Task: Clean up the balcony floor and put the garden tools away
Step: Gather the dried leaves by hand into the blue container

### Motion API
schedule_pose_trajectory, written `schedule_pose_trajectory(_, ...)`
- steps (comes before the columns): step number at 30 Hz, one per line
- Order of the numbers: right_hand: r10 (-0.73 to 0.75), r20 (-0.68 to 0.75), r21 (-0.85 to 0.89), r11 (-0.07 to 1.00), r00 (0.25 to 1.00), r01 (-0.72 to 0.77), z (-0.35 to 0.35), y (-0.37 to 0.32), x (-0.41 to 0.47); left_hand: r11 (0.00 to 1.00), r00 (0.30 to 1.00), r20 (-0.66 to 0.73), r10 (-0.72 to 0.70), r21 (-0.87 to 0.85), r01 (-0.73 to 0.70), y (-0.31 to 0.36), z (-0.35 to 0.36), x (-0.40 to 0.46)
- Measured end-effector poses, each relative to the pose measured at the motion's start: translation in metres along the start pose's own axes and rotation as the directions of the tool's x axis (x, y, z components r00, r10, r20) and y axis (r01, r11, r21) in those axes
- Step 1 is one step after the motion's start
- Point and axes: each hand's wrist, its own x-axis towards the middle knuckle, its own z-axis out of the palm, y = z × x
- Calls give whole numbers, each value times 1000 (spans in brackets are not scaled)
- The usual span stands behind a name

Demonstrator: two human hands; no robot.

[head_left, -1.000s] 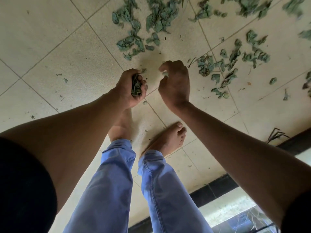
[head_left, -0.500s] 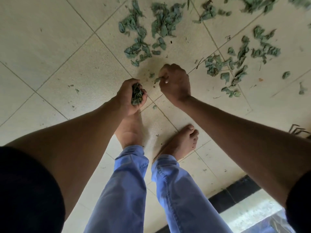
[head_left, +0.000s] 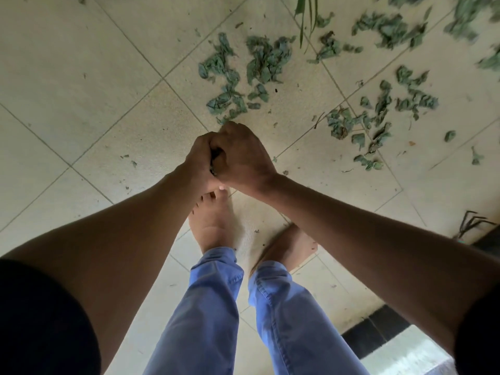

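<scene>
Both hands meet above the feet: left hand (head_left: 198,161) clenches a wad of leaves (head_left: 215,158), right hand (head_left: 243,158) curls against it; nearest loose leaves (head_left: 230,101) lie just ahead.

We see soft, dim daylight, brightest at the lower right ledge (head_left: 405,353). Leaves (head_left: 465,20) at top right smear with motion blur; wide-angle bending stretches the tile lines (head_left: 162,79).

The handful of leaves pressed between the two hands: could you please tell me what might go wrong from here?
1. The left hand and right hand close together round the handful of leaves, with only a dark sliver showing; bits could slip out onto the bare feet right below.
2. Many leaves lie scattered over the tiled floor; full hands may not take more.
3. The bare feet could step on the twigs.
</scene>
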Motion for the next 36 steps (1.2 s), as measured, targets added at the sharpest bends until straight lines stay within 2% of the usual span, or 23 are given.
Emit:
schedule_pose_trajectory(2, -3, -10, 18, 1000, 1000, 4, -7, 10, 11, 1000, 1000, -1, 22, 4, -22, 7, -5, 3)
schedule_pose_trajectory(6, 81, 41, -239, 969, 996, -69, 0, 40, 45, 994, 999, 8, -42, -103, 43, 14, -23, 13)
schedule_pose_trajectory(10, -10, 129, -473, 878, 992, 70, 19, 46, 70, 995, 998, 0, -62, -78, 62, 18, -43, 17)
schedule_pose_trajectory(13, -5, 157, -526, 846, 988, 88, 27, 42, 74, 996, 998, -4, -59, -64, 59, 19, -53, 16)
schedule_pose_trajectory(17, -11, 163, -506, 858, 986, 94, 30, 43, 62, 995, 997, 1, -78, -56, 78, 16, -62, 12)
schedule_pose_trajectory(19, -18, 162, -458, 884, 987, 92, 29, 48, 53, 995, 996, 2, -86, -58, 86, 14, -62, 9)
schedule_pose_trajectory(22, 57, 88, -325, 945, 994, -26, 28, 57, 41, 992, 996, 15, -87, -86, 88, 9, -61, 9)
schedule_pose_trajectory(26, 227, -21, 61, 972, 974, -225, 14, 52, 19, 992, 995, -19, -96, -79, 94, -10, -47, 9)
schedule_pose_trajectory(28, 344, -48, 339, 889, 938, -309, -3, 37, 7, 991, 994, -7, -112, -71, 112, -16, -38, 7)
schedule_pose_trajectory(30, 408, 54, 573, 735, 911, -363, -18, 17, -5, 981, 996, 43, -84, -174, 91, -15, -28, 1)
schedule_pose_trajectory(31, 405, 96, 631, 682, 909, -370, -23, 7, -11, 982, 997, 60, -48, -182, 59, -15, -24, -2)
schedule_pose_trajectory(34, 402, 111, 634, 676, 909, -376, -24, -10, -28, 992, 997, 82, 7, -130, 4, -19, -8, -11)
schedule_pose_trajectory(36, 383, 19, 541, 773, 924, -331, -17, -12, -35, 992, 991, 137, 1, -127, 17, -22, 1, -17)
